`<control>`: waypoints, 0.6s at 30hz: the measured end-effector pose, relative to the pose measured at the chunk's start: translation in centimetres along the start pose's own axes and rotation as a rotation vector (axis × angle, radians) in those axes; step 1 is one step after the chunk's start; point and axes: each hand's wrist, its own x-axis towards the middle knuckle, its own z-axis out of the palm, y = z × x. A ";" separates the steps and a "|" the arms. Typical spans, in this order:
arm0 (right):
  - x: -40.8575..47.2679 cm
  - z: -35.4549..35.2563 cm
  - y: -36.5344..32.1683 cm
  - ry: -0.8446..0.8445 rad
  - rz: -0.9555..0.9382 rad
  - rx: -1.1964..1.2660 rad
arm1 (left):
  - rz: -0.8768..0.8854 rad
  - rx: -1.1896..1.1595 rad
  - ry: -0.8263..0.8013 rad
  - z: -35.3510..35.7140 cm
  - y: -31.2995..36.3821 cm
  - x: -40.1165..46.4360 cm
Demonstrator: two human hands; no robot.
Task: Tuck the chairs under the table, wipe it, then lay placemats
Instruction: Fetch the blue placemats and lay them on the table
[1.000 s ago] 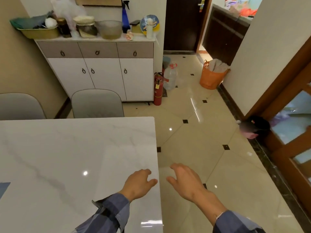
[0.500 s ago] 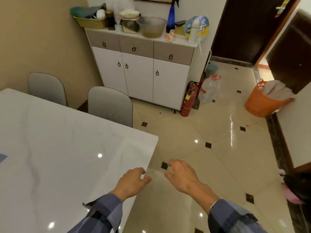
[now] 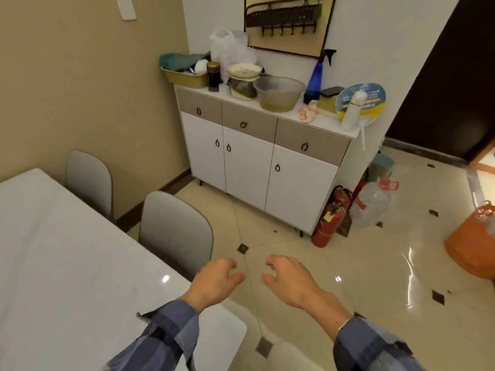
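Note:
A white marble table point(image 3: 67, 263) fills the lower left. Along its far side stand two grey chairs: the nearer chair point(image 3: 175, 231) close to the table's corner, and the farther chair point(image 3: 88, 180) by the beige wall. Both backs stand close against the table's edge. My left hand point(image 3: 214, 282) hovers over the table's corner, just in front of the nearer chair's back, fingers loosely curled and holding nothing. My right hand point(image 3: 288, 281) hovers beside it over the floor, likewise empty. No cloth or placemat shows.
A white sideboard point(image 3: 257, 162) cluttered with a bowl, jars and a blue spray bottle point(image 3: 316, 79) stands ahead. A red fire extinguisher point(image 3: 330, 220) and water jug point(image 3: 373, 202) sit beside it. An orange basket point(image 3: 474, 245) stands at the right. Tiled floor lies between.
The view has swung left and moved toward the table's far corner. Both hands have travelled with it from above the table's end edge to beside the nearer chair, staying empty.

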 end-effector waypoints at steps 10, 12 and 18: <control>20.7 -11.3 3.3 0.013 -0.098 -0.092 | -0.022 -0.142 0.034 -7.9 6.5 19.0; 25.8 -12.4 3.8 -0.025 -0.145 -0.122 | -0.054 -0.174 0.055 -9.1 7.0 23.4; 39.4 -18.1 4.8 -0.081 -0.279 -0.202 | -0.185 -0.243 0.172 -14.5 8.7 33.1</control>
